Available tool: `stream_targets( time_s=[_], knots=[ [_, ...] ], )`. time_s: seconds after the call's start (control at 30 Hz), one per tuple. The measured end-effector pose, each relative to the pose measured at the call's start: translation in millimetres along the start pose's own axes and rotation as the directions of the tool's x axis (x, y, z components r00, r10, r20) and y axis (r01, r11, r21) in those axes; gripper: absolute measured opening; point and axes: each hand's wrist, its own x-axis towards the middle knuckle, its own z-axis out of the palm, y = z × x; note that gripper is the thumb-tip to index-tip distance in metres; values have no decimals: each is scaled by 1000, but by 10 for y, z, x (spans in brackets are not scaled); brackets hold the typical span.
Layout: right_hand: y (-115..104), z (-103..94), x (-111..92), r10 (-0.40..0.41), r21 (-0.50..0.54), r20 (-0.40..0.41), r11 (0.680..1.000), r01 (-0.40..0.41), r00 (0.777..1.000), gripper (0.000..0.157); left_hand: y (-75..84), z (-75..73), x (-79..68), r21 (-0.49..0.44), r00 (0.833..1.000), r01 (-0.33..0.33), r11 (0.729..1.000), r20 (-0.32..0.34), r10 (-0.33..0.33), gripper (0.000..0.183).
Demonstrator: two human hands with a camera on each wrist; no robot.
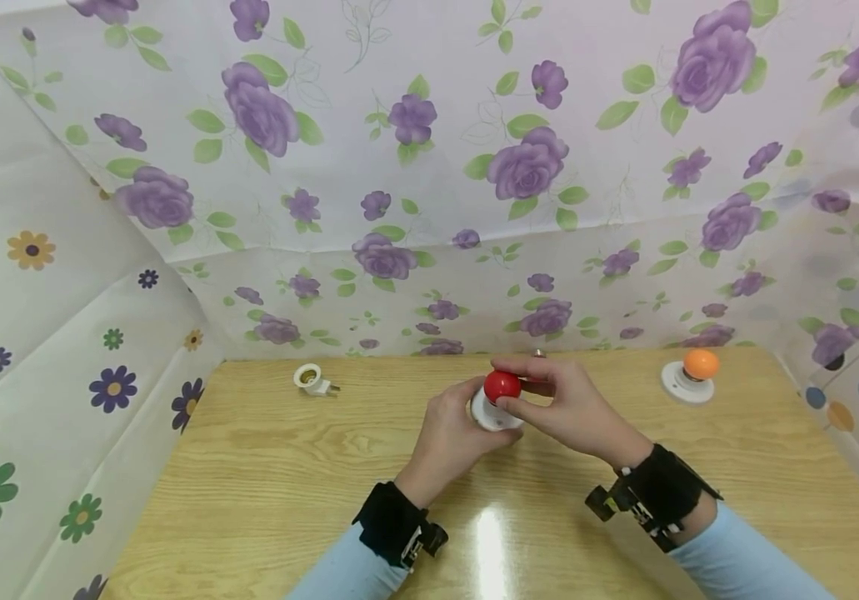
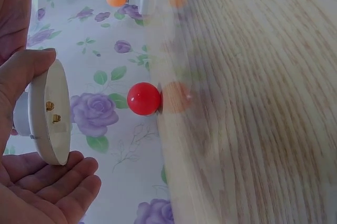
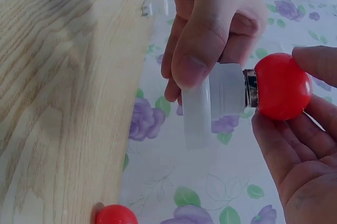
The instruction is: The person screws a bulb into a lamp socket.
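My left hand (image 1: 447, 433) grips the rim of a white round lamp holder (image 3: 196, 124), raised off the table. Two brass screws show inside the base in the left wrist view. In the right wrist view, my right hand (image 3: 308, 166) pinches a red light bulb (image 3: 284, 87) between thumb and fingers. The bulb's metal screw base is at the holder's socket mouth, with some thread still showing outside. A second red bulb (image 2: 144, 98) lies on the table by the back wall. From the head view my right hand mostly hides it.
At the back right, an orange bulb (image 1: 701, 364) sits in another white lamp holder (image 1: 687, 393). A white plug-in lamp socket (image 1: 311, 380) lies at the back left. Flower-patterned sheeting (image 1: 414, 200) rises behind the wooden table (image 1: 272, 500) and along its sides.
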Motion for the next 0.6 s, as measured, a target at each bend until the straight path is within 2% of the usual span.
stream_targets(
  time_s=[0.2, 0.43, 0.6],
  knots=[
    [34, 0, -13, -36, -8, -26, 999, 36, 999, 44, -16, 15, 5, -14, 1000, -1, 1000, -7, 1, 59],
    [-10, 33, -18, 7, -6, -86, 1000, -8, 996, 42, -1, 14, 7, -23, 1000, 4, 1000, -10, -4, 60],
    [-137, 72, -29, 24, -6, -139, 1000, -25, 990, 40, 10, 12, -1, -19, 1000, 1, 1000, -14, -1, 60]
  ],
)
